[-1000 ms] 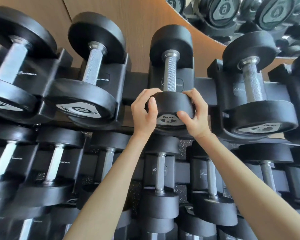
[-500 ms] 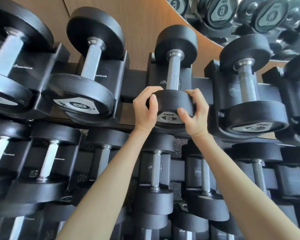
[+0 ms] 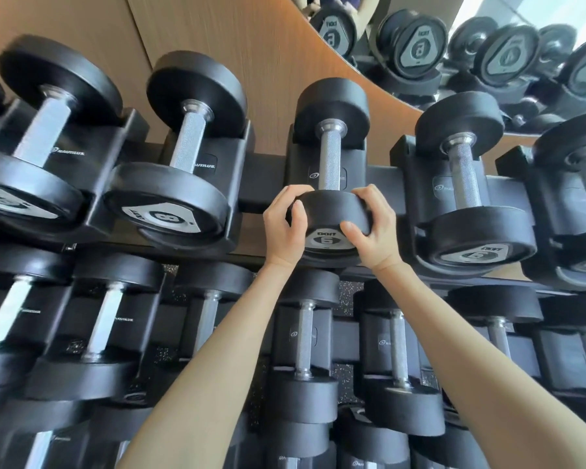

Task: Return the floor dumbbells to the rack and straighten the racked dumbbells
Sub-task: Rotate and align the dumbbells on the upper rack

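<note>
Both hands grasp the near head of the 6 dumbbell (image 3: 330, 216): the left hand (image 3: 284, 228) curls round its left edge, the right hand (image 3: 374, 231) round its right. The dumbbell lies in its cradle on the rack's (image 3: 383, 184) top row, between the 8 dumbbell (image 3: 180, 184) and another 6 (image 3: 471, 201).

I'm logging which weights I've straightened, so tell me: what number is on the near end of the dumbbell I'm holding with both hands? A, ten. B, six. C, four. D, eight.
B: the left hand and right hand hold the near head of the dumbbell, and the label on that head reads 6.
</note>
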A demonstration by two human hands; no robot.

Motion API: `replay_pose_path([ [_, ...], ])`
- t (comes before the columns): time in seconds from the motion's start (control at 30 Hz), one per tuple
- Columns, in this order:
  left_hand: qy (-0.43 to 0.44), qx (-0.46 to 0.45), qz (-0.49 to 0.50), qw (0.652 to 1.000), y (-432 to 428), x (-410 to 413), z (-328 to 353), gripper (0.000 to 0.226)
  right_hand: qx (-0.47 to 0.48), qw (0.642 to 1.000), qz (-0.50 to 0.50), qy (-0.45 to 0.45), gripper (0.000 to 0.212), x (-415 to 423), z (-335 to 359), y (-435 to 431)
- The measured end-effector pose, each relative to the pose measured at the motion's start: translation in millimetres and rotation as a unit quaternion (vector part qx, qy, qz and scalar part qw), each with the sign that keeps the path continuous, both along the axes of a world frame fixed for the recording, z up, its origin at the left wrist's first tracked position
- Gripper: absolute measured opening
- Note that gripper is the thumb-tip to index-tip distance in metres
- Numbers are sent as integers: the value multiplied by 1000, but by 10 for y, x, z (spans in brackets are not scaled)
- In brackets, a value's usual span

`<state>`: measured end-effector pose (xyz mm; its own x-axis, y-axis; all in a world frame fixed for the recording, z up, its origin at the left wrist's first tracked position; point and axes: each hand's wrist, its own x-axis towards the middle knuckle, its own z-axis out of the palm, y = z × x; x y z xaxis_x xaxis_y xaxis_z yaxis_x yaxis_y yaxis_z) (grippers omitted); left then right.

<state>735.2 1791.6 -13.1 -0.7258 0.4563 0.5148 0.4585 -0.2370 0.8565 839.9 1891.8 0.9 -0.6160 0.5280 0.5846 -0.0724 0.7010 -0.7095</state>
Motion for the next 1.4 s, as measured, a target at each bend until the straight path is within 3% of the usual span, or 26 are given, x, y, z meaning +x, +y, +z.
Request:
replay_pose_path([
  [0.27,21,-55,4,998,-45,-2,20,41,17,999,-3,-49,65,77,22,-13],
  [0.4,53,-159,-29,985,-229,5,150,47,0,990,28,-137,56,209,131,-22],
  [0.53,147,-293,-32,944,-623,-54,277,42,3,976,22,-215,64,326,284,-90],
  [0.77,345,-327,38,879,-1535,-56,494,44,237,944,-48,-223,62,261,515,-575],
  [0.9,371,-379,81,844,-2084,-213,342,50,293,928,-67,-220,58,163,442,-1120],
  [1.07,363,-479,58,797,-2701,-568,124,59,289,899,-107,-311,62,39,162,-1852],
  [1.27,384,-479,40,788,-3098,-1135,104,64,274,873,-140,-378,69,-199,131,-2386],
  [1.4,373,-431,9,822,-3123,-1445,246,64,280,879,-130,-364,66,-510,472,-2476],
])
